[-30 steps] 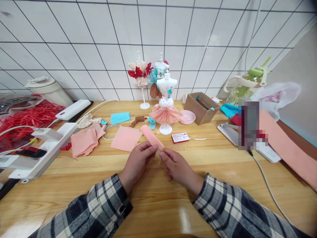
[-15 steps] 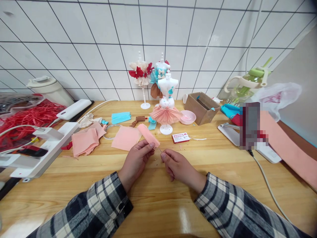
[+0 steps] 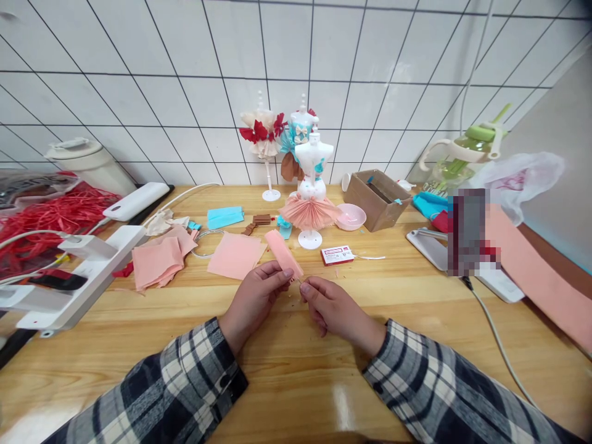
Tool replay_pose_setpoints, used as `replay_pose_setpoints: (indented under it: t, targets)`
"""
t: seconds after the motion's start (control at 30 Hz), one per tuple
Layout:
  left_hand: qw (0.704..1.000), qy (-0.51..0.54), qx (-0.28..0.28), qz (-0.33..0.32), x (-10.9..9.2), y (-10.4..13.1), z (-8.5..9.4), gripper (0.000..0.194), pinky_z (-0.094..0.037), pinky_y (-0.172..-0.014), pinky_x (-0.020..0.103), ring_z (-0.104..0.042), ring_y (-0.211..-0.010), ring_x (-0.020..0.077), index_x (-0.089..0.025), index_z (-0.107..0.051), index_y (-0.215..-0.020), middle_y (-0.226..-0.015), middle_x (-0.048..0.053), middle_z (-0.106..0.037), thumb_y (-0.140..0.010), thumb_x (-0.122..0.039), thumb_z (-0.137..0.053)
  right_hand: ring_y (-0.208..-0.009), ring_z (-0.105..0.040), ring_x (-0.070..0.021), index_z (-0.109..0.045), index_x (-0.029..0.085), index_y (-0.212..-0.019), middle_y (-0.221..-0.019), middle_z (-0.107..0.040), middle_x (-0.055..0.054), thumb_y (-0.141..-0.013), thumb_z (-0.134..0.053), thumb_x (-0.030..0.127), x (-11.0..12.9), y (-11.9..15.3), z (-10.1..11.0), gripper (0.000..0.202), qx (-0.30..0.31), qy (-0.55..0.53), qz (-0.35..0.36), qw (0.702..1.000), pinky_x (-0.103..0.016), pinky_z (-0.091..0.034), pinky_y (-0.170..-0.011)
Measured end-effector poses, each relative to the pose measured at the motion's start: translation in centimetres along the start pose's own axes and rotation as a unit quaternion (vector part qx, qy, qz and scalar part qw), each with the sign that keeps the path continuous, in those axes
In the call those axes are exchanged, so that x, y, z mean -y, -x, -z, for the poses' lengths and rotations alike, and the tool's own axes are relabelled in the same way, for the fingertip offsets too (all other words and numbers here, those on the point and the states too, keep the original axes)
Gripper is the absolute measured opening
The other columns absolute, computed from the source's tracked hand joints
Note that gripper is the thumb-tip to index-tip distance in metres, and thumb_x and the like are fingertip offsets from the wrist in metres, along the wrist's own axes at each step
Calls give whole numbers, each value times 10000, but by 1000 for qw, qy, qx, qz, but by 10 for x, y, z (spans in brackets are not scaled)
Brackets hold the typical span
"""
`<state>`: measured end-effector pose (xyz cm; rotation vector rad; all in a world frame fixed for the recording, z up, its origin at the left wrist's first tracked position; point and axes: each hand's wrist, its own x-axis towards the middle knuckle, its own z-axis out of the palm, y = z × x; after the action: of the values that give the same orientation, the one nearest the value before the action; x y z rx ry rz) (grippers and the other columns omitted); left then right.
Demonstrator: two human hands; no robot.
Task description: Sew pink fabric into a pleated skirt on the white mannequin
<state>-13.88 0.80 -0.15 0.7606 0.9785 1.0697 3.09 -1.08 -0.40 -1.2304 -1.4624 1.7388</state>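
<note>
My left hand (image 3: 259,295) pinches the lower end of a folded strip of pink crepe paper (image 3: 283,253) between thumb and fingers. The strip points up and away, slightly tilted to the left. Close to its lower edge, my right hand (image 3: 335,308) has thumb and forefinger closed on a thin needle-like piece (image 3: 299,282), mostly hidden by the fingertips. A flat pink paper square (image 3: 235,256) lies just behind my left hand. Beyond my hands stands a white mini dress form (image 3: 314,163) with a pleated pink paper skirt (image 3: 311,211).
Pink sheets (image 3: 160,259) lie left, near a white power strip (image 3: 90,277). Blue paper (image 3: 225,217), a red-and-white small box (image 3: 337,255), a pink bowl (image 3: 351,217) and a cardboard box (image 3: 379,200) stand behind. A white stand (image 3: 428,248) and cable (image 3: 497,342) are right.
The pink strip has swung a little to the right and more upright, its lower end now closer to my right fingertips. Less of the thin piece shows between my hands.
</note>
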Motion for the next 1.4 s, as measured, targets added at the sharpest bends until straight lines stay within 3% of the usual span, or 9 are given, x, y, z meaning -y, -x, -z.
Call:
replay_pose_setpoints:
  t: [0.2,0.9,1.13,1.4]
  targets:
    - [1000,-10,16,9,0,0,0,234,-452,-672,257,-592,-662,133,-132,-721,-795,-752,37,-689,-653,-283,-830,-386,-362,-67,-483,204,-816,-488,-370,101,-880,-494,574,0,0,1,376,4,4,-2,1000,-178,-396,-332]
    - [1000,-4,24,12,0,1,1,239,-463,-661,248,-598,-663,133,-133,-731,-794,-747,44,-691,-633,-270,-842,-387,-350,-70,-493,211,-773,-495,-367,92,-870,-532,549,1,0,3,354,21,-5,-5,1000,-182,-377,-324]
    - [999,29,19,18,0,-1,3,208,-463,-645,205,-575,-649,100,-130,-731,-781,-743,26,-680,-632,-225,-842,-387,-309,-63,-431,218,-718,-499,-346,87,-878,-539,518,2,2,4,357,31,-1,-7,999,-165,-282,-310]
    - [999,43,0,10,-2,-1,1,196,-456,-652,193,-572,-659,91,-128,-729,-783,-756,18,-679,-652,-228,-835,-378,-354,-66,-467,216,-778,-493,-377,93,-873,-513,594,-1,2,0,392,-3,-1,-4,1000,-169,-346,-329]
